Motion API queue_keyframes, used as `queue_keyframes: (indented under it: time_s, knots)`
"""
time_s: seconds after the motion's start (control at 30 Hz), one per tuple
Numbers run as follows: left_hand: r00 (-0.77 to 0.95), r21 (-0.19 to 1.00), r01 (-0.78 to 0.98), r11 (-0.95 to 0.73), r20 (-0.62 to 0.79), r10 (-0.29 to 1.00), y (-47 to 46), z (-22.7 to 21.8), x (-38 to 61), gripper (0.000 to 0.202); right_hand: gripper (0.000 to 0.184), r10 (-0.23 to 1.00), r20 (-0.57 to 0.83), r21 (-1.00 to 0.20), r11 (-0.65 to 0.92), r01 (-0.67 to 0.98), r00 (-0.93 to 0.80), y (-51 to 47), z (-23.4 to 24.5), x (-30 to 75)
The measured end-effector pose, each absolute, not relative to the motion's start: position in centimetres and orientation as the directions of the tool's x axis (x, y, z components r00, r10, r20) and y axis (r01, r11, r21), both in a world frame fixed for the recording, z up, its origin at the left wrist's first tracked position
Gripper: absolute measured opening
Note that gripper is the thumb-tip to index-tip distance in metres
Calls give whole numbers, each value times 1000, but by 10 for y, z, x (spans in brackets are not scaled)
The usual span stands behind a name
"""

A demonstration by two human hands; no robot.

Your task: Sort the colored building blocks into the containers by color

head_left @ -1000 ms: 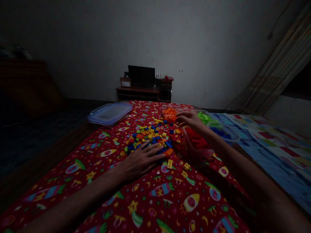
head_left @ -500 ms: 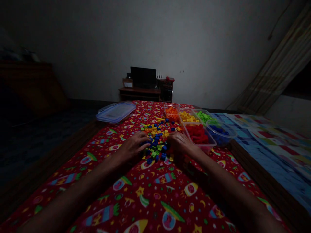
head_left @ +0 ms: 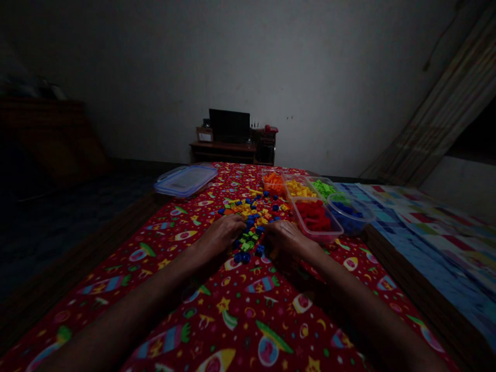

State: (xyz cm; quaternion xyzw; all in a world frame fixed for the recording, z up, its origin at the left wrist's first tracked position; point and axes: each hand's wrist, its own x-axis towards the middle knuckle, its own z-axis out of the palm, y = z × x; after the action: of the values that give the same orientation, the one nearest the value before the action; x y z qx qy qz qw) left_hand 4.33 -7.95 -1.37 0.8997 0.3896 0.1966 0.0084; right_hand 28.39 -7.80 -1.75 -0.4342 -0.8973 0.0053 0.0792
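A mixed pile of small plastic building bricks [head_left: 251, 222], mostly blue, yellow and green, lies on the red patterned tablecloth [head_left: 248, 310]. At the pile's left side my left hand [head_left: 226, 231] has its fingers curled down among the bricks; what they grip is hidden. On the right, my right hand [head_left: 285, 236] bends its fingers at the edge of the pile, and its fingertips are too dark to show what is in them. Just beyond it stand clear containers of sorted bricks: red [head_left: 314, 216], yellow [head_left: 299, 189], orange [head_left: 273, 182], green [head_left: 324, 189] and blue [head_left: 346, 212].
Clear lids with blue rims [head_left: 186, 181] lie at the table's far left. A bed with a checked cover [head_left: 434, 222] adjoins the right side. Against the far wall, a monitor [head_left: 229, 125] stands on a low desk.
My left hand has shifted slightly right, its fingers now more curled into the pile. My right hand has moved a little down. A few near bricks have shifted.
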Motion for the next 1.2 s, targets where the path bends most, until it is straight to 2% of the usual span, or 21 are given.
queue_keyframes:
  time_s: [0.07,0.13,0.2,0.33,0.4,0.5,0.63,0.8,0.87,1.0,1.2]
  knots:
    - [608,234,686,-689,337,719,-84,-10,45,22,17,805,186,-35,578,815,-563,-79,-12,291]
    - [605,289,669,-685,325,727,-90,-10,47,23,19,775,306,-12,584,811,-554,-81,-8,294]
    - [614,302,653,-695,326,719,-95,-14,48,23,20,737,375,-37,618,785,-563,-83,-7,290]
    - [648,262,618,-741,365,669,-101,-28,48,35,18,665,328,-197,742,640,-671,-82,-15,269]
    - [651,240,622,-745,370,663,-101,-33,48,34,12,590,345,-224,807,547,-730,-80,-24,258]
    - [630,230,651,-724,369,683,-99,-34,48,26,9,550,352,-198,834,514,-757,-74,-38,252]
    - [611,243,673,-698,350,710,-97,-29,47,21,21,544,390,-200,838,508,-743,-74,-45,259]
    - [569,272,701,-659,342,748,-105,-26,48,15,27,533,427,-159,840,519,-731,-89,-37,268]
    - [571,289,703,-649,314,758,-106,-26,49,16,30,548,403,-113,825,554,-733,-95,-31,265]
    - [563,310,721,-620,260,784,-102,-27,49,19,30,613,256,-34,779,626,-748,-102,-17,253]
    - [562,199,776,-598,212,800,-101,-31,47,14,23,628,265,-77,770,634,-731,-99,-14,253]
